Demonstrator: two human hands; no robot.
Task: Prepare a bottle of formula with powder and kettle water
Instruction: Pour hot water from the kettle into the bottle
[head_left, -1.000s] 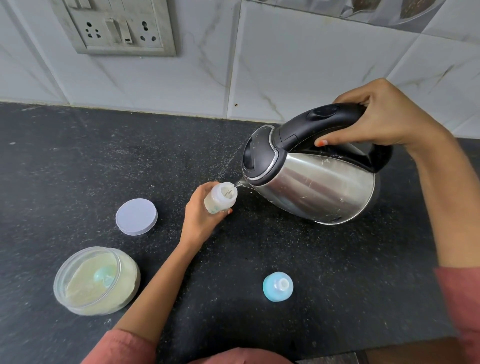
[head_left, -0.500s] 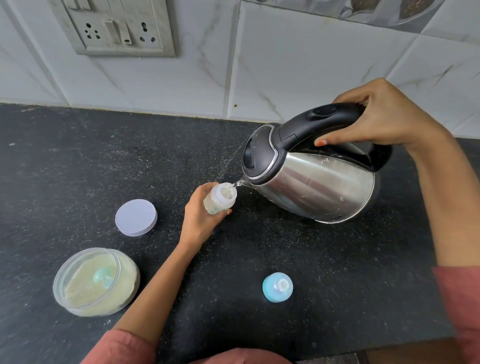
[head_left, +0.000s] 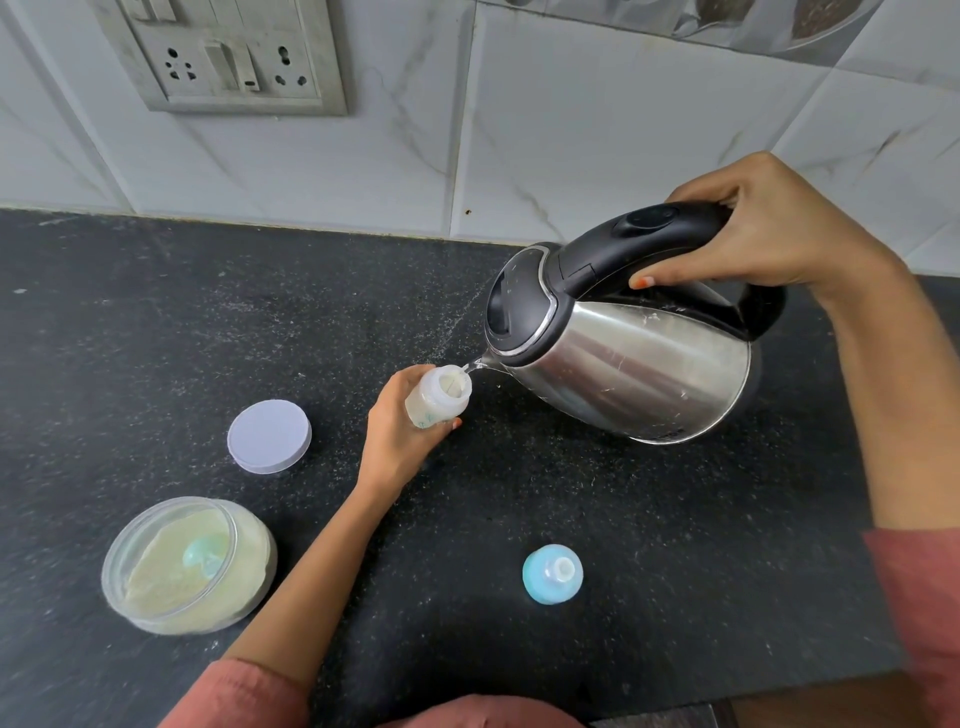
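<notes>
In the middle of the frame, spout to mouth: the kettle (head_left: 623, 364) has its spout (head_left: 480, 361) just right of the bottle (head_left: 439, 397) and a little above its open mouth, almost at the rim. A thin stream of water crosses the gap.
Bottle: mouth facing up, long axis roughly upright. The hand hides whether its base rests on the counter (head_left: 156, 338).
Left hand (head_left: 400, 441): fingers curled round the bottle's lower body, gripping from the left and from below.
Right hand (head_left: 763, 228): at upper right, wrapped round the black handle (head_left: 649, 234), thumb tucked underneath.
Kettle axis: tipped down toward lower left, base out to the right, held off the counter.
Step in hand: filling, judging by the stream. The level inside cannot be read.
Next move, likely: the right hand rocks the spout up and rightward, away from the mouth, while the left hand holds the bottle steady.
Teat cap (head_left: 552, 574): lower centre, well apart from both hands, nearer the left.
Powder tub (head_left: 187, 564): lower left, open, with its lid (head_left: 269, 436) lying above it.
Risk: the mouth is narrow, so a drifting spout would spill water onto the fingers.
</notes>
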